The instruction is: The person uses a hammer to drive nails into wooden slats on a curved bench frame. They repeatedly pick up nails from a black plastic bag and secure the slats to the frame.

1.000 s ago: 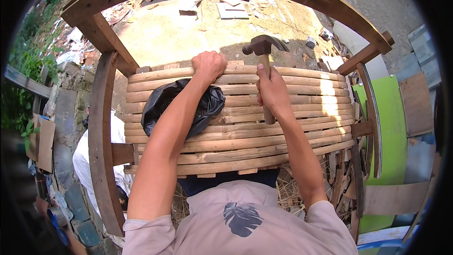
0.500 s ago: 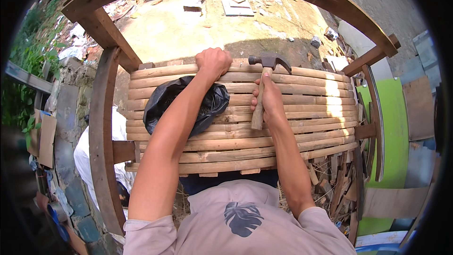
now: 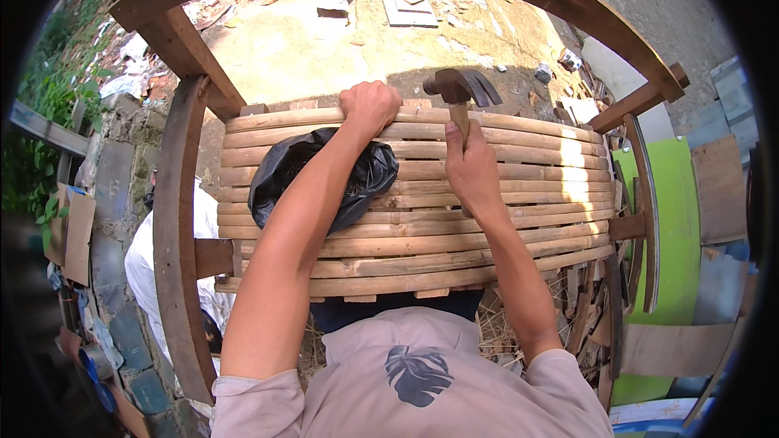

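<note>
My right hand [image 3: 471,165] is wrapped round the wooden handle of a claw hammer [image 3: 462,88], its dark metal head raised over the far slats, claw toward the right. At the far edge of the bamboo slats [image 3: 422,266], my left hand [image 3: 371,105] is closed, fingers curled down out of sight. Whether it grips the end slat or something small is hidden. Under my left forearm, an open black plastic bag [image 3: 369,174] sits on the slats; small thin things inside are too dim to name.
Brown wooden beams [image 3: 180,227] frame the slats at left, right and far side. Past the left post a person in white [image 3: 158,251] is partly in view, beside a rough block wall [image 3: 122,219]. A green panel [image 3: 673,235] and scrap wood stand at the right.
The hammer has lifted and tilted, its head now looking larger. My right hand has turned and shifted slightly right with it. The left hand and the bag stay nearly in place.
</note>
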Tool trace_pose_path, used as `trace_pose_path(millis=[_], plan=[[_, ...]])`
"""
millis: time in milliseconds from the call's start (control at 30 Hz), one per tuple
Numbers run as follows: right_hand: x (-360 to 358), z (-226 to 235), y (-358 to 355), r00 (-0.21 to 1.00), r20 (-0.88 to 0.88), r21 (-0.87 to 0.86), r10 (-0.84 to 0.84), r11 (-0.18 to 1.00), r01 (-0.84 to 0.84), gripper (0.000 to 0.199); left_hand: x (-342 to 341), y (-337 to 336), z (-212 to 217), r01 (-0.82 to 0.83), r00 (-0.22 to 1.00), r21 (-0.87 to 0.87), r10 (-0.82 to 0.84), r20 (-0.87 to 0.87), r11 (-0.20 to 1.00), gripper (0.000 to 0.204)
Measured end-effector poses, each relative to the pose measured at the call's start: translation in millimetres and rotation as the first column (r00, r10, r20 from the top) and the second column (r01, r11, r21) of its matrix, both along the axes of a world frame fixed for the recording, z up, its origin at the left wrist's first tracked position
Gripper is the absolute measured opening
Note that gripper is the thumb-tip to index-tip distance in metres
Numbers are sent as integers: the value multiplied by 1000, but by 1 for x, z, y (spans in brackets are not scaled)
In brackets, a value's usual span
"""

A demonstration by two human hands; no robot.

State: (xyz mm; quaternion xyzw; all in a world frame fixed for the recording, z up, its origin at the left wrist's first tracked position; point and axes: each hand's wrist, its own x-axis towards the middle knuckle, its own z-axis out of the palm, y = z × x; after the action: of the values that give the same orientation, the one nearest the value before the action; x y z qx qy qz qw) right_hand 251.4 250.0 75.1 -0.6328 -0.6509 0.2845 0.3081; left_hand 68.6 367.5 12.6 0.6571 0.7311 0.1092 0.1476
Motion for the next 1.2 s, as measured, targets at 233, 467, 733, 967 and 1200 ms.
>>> trace_pose_path(millis=[233, 467, 733, 967, 1200], plan=[[0, 32, 9, 998, 53, 28, 19, 999, -21, 43, -3, 2, -3, -3, 1000, -16, 2, -9, 1000, 49], [1, -14, 14, 960, 265, 22, 89, 995, -98, 41, 0, 4, 1, 12, 1000, -15, -11, 15, 1000, 52], [4, -17, 7, 944, 311, 110, 113, 982, -154, 42, -1, -2, 1, 0, 1000, -9, 0, 6, 1000, 53], [1, 10, 8, 992, 93, 77, 86, 993, -94, 43, -3, -5, 6, 4, 1000, -16, -4, -5, 1000, 52], [8, -7, 28, 958, 262, 13, 121, 992, -129, 43, -2, -4, 2, 24, 1000, -29, -24, -3, 999, 52]])
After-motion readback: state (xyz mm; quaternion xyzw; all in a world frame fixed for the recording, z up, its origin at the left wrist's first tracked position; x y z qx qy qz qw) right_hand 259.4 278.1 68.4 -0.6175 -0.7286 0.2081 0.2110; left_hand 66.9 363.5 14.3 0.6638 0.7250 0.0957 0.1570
